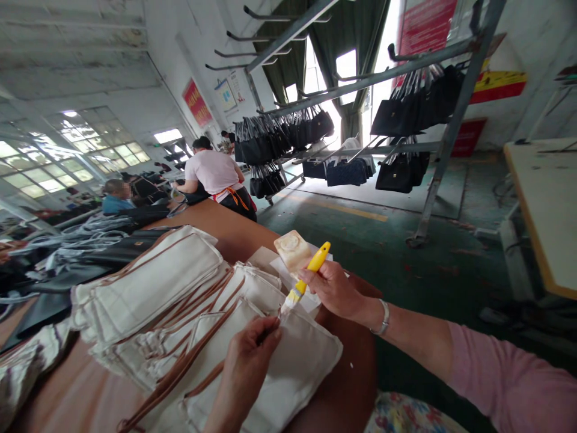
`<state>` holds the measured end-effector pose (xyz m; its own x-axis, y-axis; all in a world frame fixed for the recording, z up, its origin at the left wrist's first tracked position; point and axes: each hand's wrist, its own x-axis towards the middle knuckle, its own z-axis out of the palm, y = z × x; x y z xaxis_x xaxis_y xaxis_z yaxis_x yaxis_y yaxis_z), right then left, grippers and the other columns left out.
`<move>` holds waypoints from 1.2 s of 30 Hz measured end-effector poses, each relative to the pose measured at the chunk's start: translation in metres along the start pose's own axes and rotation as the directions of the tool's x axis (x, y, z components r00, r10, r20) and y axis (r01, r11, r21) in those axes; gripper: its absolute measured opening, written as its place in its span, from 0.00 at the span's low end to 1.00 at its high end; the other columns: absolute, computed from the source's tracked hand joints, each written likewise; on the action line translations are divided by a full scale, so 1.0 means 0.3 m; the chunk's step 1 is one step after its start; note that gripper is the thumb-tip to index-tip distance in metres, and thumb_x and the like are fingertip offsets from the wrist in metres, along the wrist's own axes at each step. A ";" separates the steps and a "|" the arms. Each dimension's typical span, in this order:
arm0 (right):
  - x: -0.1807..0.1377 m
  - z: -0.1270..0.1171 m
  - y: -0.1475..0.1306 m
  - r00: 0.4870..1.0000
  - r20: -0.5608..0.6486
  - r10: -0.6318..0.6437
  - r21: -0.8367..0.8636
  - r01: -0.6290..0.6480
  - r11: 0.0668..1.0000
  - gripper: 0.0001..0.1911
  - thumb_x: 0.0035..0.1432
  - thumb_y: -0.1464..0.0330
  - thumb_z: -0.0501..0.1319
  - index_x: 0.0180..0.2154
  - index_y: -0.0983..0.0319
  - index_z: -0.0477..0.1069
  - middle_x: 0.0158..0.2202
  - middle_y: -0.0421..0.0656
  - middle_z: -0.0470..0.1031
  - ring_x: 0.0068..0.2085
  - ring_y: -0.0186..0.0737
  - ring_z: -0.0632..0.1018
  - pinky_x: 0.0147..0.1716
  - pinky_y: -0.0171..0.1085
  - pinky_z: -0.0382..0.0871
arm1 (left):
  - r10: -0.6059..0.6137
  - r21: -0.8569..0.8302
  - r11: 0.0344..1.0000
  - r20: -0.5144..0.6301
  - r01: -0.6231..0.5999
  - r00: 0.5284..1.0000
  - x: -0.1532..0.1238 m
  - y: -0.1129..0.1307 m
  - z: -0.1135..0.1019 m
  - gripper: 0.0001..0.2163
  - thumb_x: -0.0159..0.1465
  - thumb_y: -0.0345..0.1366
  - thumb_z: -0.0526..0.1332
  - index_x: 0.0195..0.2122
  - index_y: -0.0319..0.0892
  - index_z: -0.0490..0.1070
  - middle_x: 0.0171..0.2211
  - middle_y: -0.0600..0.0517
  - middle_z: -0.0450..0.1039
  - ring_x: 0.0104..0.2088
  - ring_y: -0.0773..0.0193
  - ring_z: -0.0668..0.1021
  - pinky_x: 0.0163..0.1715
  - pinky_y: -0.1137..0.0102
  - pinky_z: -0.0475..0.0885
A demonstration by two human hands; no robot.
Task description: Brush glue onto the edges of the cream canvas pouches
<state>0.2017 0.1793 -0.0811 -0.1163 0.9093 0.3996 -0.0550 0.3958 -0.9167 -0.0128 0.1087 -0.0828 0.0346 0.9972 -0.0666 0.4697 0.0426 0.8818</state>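
Just below and right of the frame's centre, your right grip (337,290) clasps the yellow-handled brush (319,257), bristles angled down toward your left grip (250,358), whose hold on anything I cannot tell, over cream fabric pieces (311,349) on the brown worktop (202,216)

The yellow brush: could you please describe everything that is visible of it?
The brush has a smooth, plastic-looking yellow handle with a dark spot near its rounded end, a greyish band and pale bristles that look coated with something white. The right hand grips it slantwise, handle end up, bristles pointing down toward the left hand, above a cream piece. Whether the bristles touch anything is hard to tell.
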 end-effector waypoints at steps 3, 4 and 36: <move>0.007 -0.008 0.008 0.997 -0.071 -0.004 0.022 0.005 1.000 0.20 0.62 0.54 0.59 0.28 0.63 0.69 0.19 0.38 0.65 0.22 0.34 0.66 0.22 0.32 0.59 | 0.074 0.073 0.995 -0.027 -0.072 0.997 -0.032 0.023 0.009 0.13 0.60 0.44 0.63 0.38 0.41 0.78 0.31 0.52 0.74 0.33 0.62 0.76 0.32 0.74 0.70; 0.013 -0.018 0.006 0.995 -0.097 -0.002 0.045 0.006 0.999 0.19 0.62 0.54 0.60 0.29 0.63 0.69 0.20 0.38 0.65 0.22 0.34 0.66 0.22 0.32 0.60 | 0.108 0.117 0.988 -0.043 -0.102 0.993 -0.045 0.029 0.014 0.12 0.60 0.43 0.62 0.38 0.41 0.78 0.30 0.52 0.74 0.32 0.63 0.76 0.31 0.74 0.70; -0.116 -0.219 -0.242 0.996 0.060 -0.071 0.099 0.064 0.993 0.10 0.63 0.66 0.60 0.30 0.64 0.71 0.23 0.38 0.65 0.22 0.30 0.62 0.19 0.30 0.54 | 0.097 0.563 0.825 -0.060 -0.047 0.994 -0.186 0.116 0.040 0.04 0.65 0.36 0.57 0.32 0.45 0.68 0.28 0.55 0.74 0.28 0.65 0.74 0.27 0.73 0.63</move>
<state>0.2750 0.1272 -0.0286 -0.1714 0.8697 0.4628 -0.1607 0.4388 -0.8841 0.0121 0.0537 -0.0541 0.0271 0.9985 0.0472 0.8824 -0.0461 0.4682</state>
